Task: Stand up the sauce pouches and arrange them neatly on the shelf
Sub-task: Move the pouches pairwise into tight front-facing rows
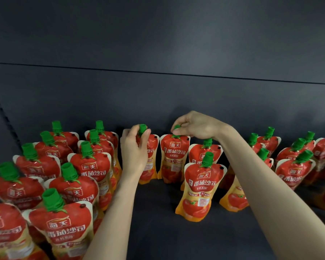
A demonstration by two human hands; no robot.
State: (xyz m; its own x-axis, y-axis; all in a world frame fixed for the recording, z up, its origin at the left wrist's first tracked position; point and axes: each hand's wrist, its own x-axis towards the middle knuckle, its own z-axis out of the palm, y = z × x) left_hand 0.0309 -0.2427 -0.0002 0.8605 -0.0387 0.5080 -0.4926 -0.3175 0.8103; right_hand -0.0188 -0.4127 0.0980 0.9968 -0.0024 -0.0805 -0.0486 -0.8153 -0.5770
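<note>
Red tomato sauce pouches with green caps stand on a dark shelf [176,231]. My left hand [133,147] grips the green cap of an upright pouch [150,162] at the back centre. My right hand [195,126] pinches the cap of the neighbouring pouch [174,158], which stands upright facing me. In front of it to the right, another pouch [199,188] stands alone, with one more pouch [204,152] behind it. My right forearm hides part of a pouch [235,196] on the right.
Several upright pouches fill the left side in rows [68,181]. Another group [295,166] stands at the right. The dark back panel [158,91] rises behind everything. Bare shelf floor lies between my forearms.
</note>
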